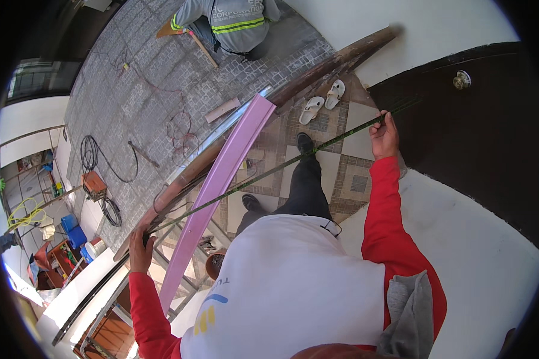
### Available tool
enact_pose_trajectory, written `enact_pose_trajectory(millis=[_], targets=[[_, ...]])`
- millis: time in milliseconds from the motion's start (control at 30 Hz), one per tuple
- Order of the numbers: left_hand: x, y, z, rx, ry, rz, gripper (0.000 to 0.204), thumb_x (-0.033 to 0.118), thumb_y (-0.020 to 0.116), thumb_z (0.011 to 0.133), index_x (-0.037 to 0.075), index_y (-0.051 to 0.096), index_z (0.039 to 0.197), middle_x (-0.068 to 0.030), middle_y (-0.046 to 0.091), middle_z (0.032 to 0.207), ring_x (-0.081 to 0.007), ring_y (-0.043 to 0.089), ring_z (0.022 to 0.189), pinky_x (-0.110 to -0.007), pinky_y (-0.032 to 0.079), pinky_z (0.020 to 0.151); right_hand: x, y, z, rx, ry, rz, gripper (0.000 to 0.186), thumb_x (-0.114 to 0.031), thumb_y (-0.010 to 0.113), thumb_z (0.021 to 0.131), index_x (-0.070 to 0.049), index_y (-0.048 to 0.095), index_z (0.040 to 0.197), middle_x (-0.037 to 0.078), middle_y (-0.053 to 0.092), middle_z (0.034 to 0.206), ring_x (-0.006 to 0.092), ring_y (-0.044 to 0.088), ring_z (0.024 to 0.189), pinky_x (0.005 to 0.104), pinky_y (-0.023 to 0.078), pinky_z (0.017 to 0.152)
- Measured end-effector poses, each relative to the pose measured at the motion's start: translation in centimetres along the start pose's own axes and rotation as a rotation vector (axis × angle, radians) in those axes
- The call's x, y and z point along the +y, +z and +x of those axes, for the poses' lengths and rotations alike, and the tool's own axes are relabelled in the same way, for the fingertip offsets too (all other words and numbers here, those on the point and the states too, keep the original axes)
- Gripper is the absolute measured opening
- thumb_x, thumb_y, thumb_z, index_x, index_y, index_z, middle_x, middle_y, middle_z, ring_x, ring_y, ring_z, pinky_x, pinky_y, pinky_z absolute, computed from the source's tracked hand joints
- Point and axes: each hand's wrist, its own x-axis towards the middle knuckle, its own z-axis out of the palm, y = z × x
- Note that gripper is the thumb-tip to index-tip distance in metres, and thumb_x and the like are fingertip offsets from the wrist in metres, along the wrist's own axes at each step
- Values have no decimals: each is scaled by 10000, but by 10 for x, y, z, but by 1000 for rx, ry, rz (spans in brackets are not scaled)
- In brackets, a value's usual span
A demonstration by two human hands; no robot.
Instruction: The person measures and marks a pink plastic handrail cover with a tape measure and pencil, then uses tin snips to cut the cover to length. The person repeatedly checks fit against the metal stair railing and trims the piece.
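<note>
A long dark green measuring tape (263, 175) stretches diagonally between my hands. My right hand (385, 139), raised on the right, pinches the tape near one end, and a blurred length runs on past the fingers. At the lower left my left hand (140, 254) is closed round the other end; a dark part shows at its fingers, but most of it is hidden. Beneath the tape lies a long pink metal channel (221, 173), slanting from lower left to upper middle. Beside it run a silvery metal strip (208, 142) and a brown beam (353, 55).
A co-worker (239, 27) crouches at the top by a wooden-handled tool (202, 49). White sandals (323, 102) stand near a dark door (461, 131). An orange machine (94, 184) with black cables sits left. A metal ladder-like frame (188, 287) is below the channel, beside a round pot (215, 264).
</note>
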Motion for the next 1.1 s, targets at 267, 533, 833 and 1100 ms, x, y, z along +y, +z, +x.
enact_pose_trajectory(millis=[267, 533, 833, 1100], targets=[[167, -8, 92, -47, -89, -4, 534, 43, 722, 822, 82, 568, 1331, -191, 664, 1127, -367, 625, 1060, -441, 495, 925, -66, -13, 68, -160, 195, -139, 240, -305, 637, 1004, -78, 635, 1082, 17, 620, 955, 110, 566, 757, 261, 441, 634], [249, 45, 84, -22, -82, -73, 571, 112, 754, 821, 137, 564, 1359, -159, 684, 1102, -357, 637, 1026, -457, 506, 879, -13, 67, 25, -818, 604, -293, 132, -103, 681, 923, -20, 684, 1025, 87, 653, 988, 182, 654, 795, 295, 531, 627], [301, 147, -12, 188, -275, -464, 501, 177, 739, 869, 127, 573, 1338, -177, 693, 1063, -364, 673, 965, -445, 532, 843, 26, 150, -47, -1334, 748, -606, 135, -17, 664, 924, -46, 685, 1054, 49, 624, 1056, 147, 647, 876, 279, 537, 687], [346, 274, -88, 673, -421, -1049, 568, 194, 735, 872, 95, 513, 1386, -176, 653, 1149, -335, 660, 982, -401, 530, 860, 72, 112, -156, -1730, 753, -1119, 501, -149, 692, 937, -85, 528, 1406, 52, 569, 1348, 166, 565, 1208, 314, 530, 897]])
